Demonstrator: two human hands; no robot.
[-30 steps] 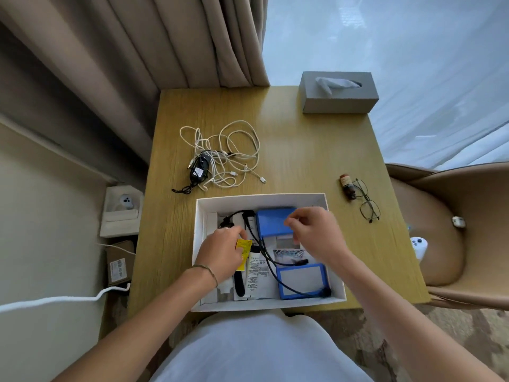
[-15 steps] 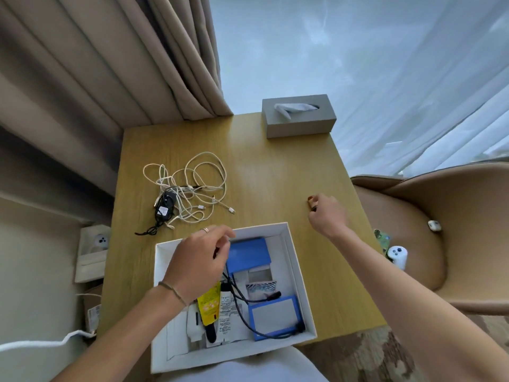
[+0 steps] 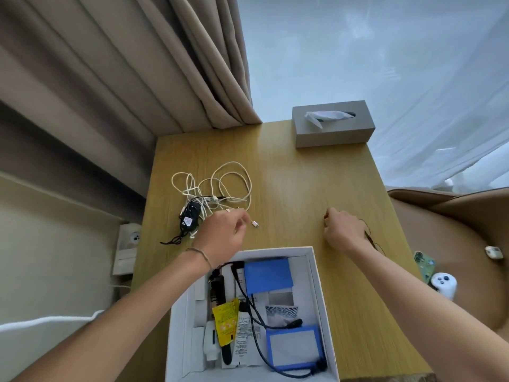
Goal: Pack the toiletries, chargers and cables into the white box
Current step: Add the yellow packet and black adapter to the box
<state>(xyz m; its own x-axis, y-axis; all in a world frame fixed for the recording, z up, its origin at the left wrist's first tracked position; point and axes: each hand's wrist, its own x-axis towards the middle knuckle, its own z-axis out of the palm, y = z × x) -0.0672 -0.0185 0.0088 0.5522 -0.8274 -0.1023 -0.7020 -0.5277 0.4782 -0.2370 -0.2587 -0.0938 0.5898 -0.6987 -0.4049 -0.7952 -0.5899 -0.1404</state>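
The white box (image 3: 319, 296) stands at the table's near edge. It holds two blue cases, a yellow tube, a white tube and a black cable. A tangle of white cables (image 3: 220, 186) with a black charger (image 3: 188, 216) lies on the table beyond the box, to the left. My left hand (image 3: 223, 235) hovers at the tangle's near edge, fingers apart and curled down, next to a white plug end (image 3: 255, 223). My right hand (image 3: 343, 230) is closed on the table right of centre, over a small brown bottle (image 3: 325, 215) that barely shows.
A pair of thin-framed glasses (image 3: 370, 238) lies partly under my right wrist. A grey tissue box (image 3: 333, 128) sits at the far right corner. Curtains hang behind the table. A tan chair at the right carries a white controller (image 3: 443, 282).
My left hand has come out of the box and moved up to the cable tangle. My right hand has gone from the box to the small bottle and closed over it.
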